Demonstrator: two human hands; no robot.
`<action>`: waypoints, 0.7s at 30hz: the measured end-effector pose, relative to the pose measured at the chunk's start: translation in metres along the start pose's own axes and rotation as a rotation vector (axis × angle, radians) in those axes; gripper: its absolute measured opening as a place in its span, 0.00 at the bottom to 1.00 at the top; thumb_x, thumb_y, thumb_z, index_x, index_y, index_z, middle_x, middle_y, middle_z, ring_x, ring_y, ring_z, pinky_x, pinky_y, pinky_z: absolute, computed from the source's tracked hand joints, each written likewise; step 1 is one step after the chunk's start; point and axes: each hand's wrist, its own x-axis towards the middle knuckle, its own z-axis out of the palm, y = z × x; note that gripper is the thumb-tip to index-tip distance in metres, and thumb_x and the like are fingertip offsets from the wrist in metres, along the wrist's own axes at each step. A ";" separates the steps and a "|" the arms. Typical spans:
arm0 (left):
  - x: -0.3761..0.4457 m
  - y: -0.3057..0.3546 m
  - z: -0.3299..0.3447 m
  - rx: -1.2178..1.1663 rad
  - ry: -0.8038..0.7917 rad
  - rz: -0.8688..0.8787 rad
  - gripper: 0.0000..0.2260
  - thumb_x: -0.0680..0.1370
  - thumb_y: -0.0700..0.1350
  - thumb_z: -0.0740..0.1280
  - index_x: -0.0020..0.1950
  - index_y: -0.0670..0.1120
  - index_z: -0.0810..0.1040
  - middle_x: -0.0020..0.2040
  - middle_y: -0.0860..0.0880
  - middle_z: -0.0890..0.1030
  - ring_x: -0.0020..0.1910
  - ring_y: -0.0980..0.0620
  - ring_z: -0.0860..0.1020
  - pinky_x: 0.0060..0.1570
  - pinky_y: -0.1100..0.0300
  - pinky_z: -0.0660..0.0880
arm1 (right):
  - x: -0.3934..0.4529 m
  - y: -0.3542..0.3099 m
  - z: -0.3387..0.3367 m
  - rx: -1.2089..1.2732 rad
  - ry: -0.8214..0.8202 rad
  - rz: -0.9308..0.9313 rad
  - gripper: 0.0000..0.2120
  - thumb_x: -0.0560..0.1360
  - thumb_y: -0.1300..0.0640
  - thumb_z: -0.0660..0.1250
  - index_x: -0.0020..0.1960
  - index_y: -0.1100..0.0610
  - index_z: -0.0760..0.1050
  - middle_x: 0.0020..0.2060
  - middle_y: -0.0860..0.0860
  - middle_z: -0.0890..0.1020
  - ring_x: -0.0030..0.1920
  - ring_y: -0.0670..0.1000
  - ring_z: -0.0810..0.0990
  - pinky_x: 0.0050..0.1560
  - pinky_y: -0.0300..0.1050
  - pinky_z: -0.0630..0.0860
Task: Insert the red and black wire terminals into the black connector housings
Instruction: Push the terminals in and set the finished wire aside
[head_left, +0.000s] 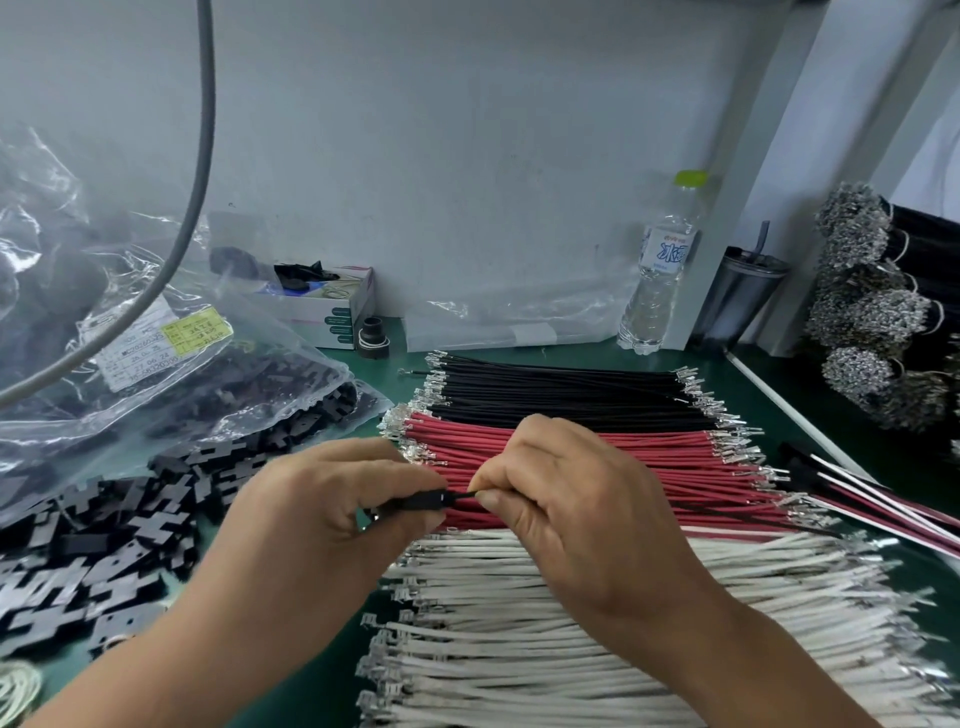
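My left hand (332, 499) grips a small black connector housing (415, 503) over the wire piles. My right hand (566, 499) pinches a thin black wire (462, 497) whose end meets the housing's right face. Behind the hands lie a row of black wires (561, 389) and a row of red wires (675, 467), all with metal terminals at both ends. A heap of loose black housings (104, 561) covers the mat at the left.
White wires (571, 649) lie in a row in front. Finished assemblies (883, 499) rest at the right. A clear bag of housings (156, 374), a small box (332, 306), a water bottle (660, 270), a dark cup (737, 296) and terminal bundles (872, 312) line the back.
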 end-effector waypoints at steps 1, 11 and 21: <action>0.000 0.000 0.000 -0.032 0.001 -0.016 0.07 0.70 0.53 0.75 0.47 0.59 0.88 0.41 0.62 0.84 0.37 0.60 0.81 0.35 0.76 0.71 | 0.000 0.001 0.001 0.019 0.002 0.005 0.07 0.80 0.52 0.65 0.47 0.51 0.81 0.42 0.42 0.76 0.41 0.43 0.74 0.38 0.40 0.74; 0.000 0.005 0.001 -0.166 0.065 -0.058 0.07 0.68 0.47 0.77 0.43 0.59 0.88 0.37 0.60 0.84 0.31 0.65 0.77 0.33 0.79 0.68 | 0.000 -0.004 0.005 0.055 0.059 -0.001 0.09 0.81 0.52 0.63 0.48 0.53 0.80 0.43 0.43 0.76 0.43 0.44 0.74 0.41 0.40 0.73; 0.008 -0.002 0.007 -0.390 0.185 -0.215 0.13 0.69 0.47 0.78 0.47 0.64 0.86 0.36 0.51 0.86 0.31 0.50 0.81 0.30 0.66 0.76 | 0.009 0.013 -0.006 -0.132 0.297 -0.026 0.04 0.77 0.56 0.72 0.48 0.56 0.83 0.44 0.49 0.78 0.46 0.50 0.73 0.44 0.41 0.71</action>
